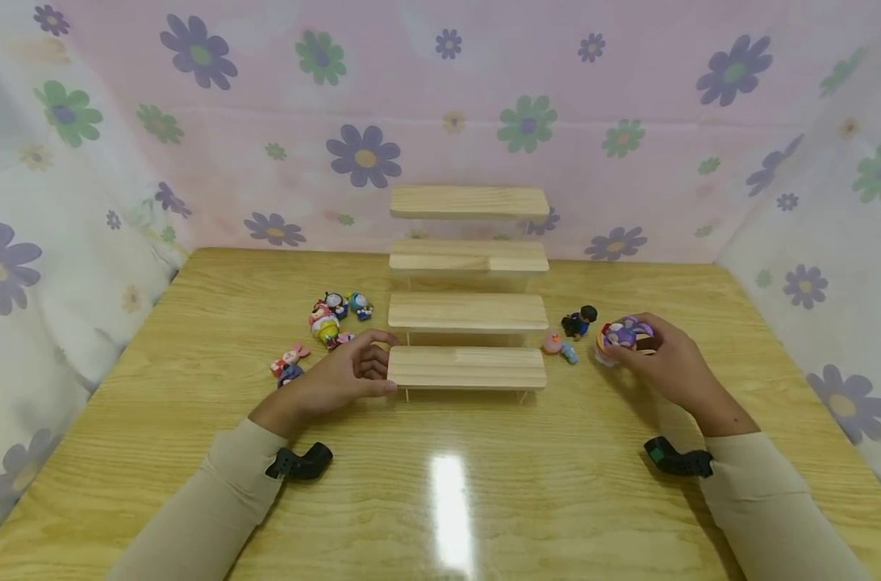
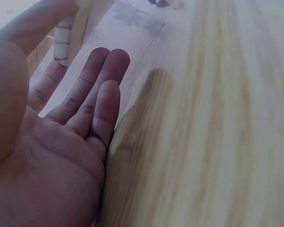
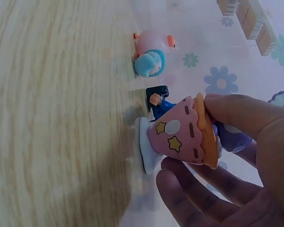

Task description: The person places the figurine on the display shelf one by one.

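My left hand [image 1: 342,373] is at the left end of a four-tier wooden display stand [image 1: 467,367], thumb at the front edge of the lowest board and index finger at its back edge. In the left wrist view the other fingers [image 2: 106,106] curve loosely near the table. My right hand [image 1: 665,355] grips a toy figurine [image 3: 180,135] with purple ears, a pink star-marked cup body, an orange rim and a white base. That figurine is tilted, close to the tabletop. Beside it lie a dark-haired figurine [image 1: 580,321], a pink figurine [image 1: 553,343] and a light-blue one [image 1: 569,353].
Left of the stand, several small figurines lie grouped on the wooden table [image 1: 368,500], among them a yellow-and-pink one [image 1: 325,323] and a teal one [image 1: 361,305]. A pink-and-red figurine [image 1: 290,360] lies behind my left wrist. Flowered cloth [image 1: 426,81] hangs behind and at both sides.
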Demonstrator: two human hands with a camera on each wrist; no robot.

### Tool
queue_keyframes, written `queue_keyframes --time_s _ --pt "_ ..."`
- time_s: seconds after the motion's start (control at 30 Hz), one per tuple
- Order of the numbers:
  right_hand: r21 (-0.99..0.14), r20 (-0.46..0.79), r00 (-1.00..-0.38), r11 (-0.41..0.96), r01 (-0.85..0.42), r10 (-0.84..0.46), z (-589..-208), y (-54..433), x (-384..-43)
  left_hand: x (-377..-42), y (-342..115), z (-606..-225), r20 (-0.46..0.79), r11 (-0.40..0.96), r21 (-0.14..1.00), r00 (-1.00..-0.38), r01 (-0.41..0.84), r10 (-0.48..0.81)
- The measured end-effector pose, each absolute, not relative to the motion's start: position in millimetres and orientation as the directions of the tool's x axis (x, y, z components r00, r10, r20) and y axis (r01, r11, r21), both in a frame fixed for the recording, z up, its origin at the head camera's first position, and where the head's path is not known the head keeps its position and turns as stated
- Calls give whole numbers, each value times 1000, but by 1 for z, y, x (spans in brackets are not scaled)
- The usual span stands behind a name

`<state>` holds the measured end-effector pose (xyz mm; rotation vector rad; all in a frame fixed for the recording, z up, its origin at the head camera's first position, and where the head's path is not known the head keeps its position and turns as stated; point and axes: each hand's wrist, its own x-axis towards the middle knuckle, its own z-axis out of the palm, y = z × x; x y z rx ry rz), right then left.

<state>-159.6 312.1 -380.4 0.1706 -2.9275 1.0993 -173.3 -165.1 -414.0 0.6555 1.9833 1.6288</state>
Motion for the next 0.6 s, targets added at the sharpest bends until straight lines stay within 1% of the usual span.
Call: queue_keyframes --time_s 0.33,0.6 --pt "-661 10 -995 746 -78 -95 -379 311 -162 -175 -166 -413 -65 184 981 -776 66 627" --pt "-653 50 -996 751 -93 -80 -382 310 -161 -173 -168 -413 -68 169 984 -776 51 627"
